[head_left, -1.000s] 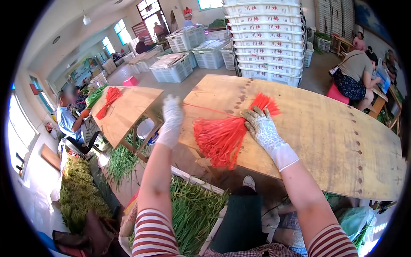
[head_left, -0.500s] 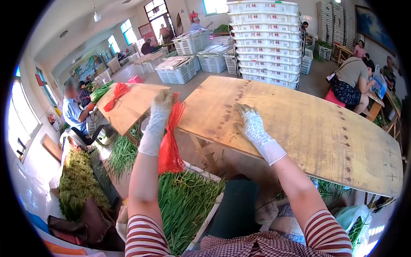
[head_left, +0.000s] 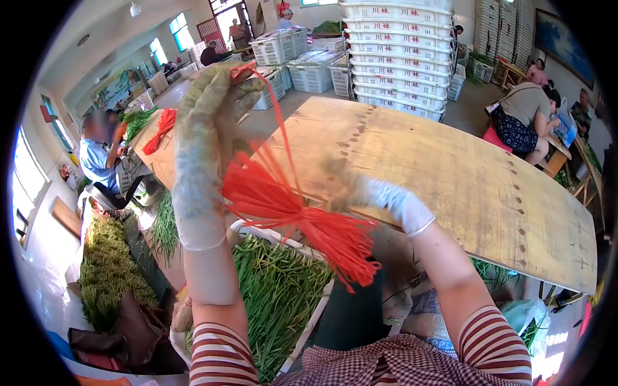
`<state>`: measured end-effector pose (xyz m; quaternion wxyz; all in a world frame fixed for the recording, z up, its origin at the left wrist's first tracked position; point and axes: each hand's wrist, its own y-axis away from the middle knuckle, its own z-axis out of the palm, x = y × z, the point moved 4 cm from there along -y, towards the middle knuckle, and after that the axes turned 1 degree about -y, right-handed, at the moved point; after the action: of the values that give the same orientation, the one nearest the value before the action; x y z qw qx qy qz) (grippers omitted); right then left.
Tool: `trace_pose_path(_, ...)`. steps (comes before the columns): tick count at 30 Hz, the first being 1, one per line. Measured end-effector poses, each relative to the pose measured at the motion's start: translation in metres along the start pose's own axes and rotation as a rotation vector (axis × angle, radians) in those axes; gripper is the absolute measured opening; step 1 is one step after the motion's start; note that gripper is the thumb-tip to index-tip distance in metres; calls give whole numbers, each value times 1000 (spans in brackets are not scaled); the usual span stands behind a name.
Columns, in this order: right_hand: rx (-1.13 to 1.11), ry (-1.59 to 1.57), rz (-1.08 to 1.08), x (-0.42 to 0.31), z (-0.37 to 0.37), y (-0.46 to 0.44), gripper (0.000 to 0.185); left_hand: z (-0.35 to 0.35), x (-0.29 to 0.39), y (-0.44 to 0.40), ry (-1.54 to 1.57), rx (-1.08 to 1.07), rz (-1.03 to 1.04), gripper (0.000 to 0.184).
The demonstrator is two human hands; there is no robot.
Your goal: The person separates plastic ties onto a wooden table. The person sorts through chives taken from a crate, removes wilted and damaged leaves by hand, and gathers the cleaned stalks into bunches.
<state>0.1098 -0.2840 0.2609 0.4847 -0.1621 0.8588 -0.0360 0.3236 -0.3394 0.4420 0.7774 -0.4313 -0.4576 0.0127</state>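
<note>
Red bundle of strips (head_left: 306,217) hangs off the near left corner of the table (head_left: 444,167), above green stalks (head_left: 277,302). Left hand (head_left: 209,116): pinching a thin strand (head_left: 276,103). If it slips or snaps, the bundle could drop into the stalks. Right hand (head_left: 357,191): blurred by the near edge; grip cannot be told.

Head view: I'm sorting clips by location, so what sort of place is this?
Probably a workroom for sorting or packing greens: a tall stack of white crates, heaped green stalks and a broad wooden worktable suggest it.
</note>
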Motion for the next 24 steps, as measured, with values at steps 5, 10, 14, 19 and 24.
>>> trace_pose_path(5,-421,-641,28,-15,69,19,66,31,-1,-5,-8,50,-48,20)
trace_pose_path(10,29,-610,296,-40,42,18,45,46,16,1,-412,-1,236,20)
trace_pose_path(14,597,-775,279,15,-10,-16,39,54,6,13,-539,23,439,13)
trace_pose_path(19,661,35,607,132,-96,-15,53,-8,-107,32,-1015,84,49,4)
trace_pose_path(24,673,787,269,82,-107,7,55,-15,-173,75,-928,52,-178,7)
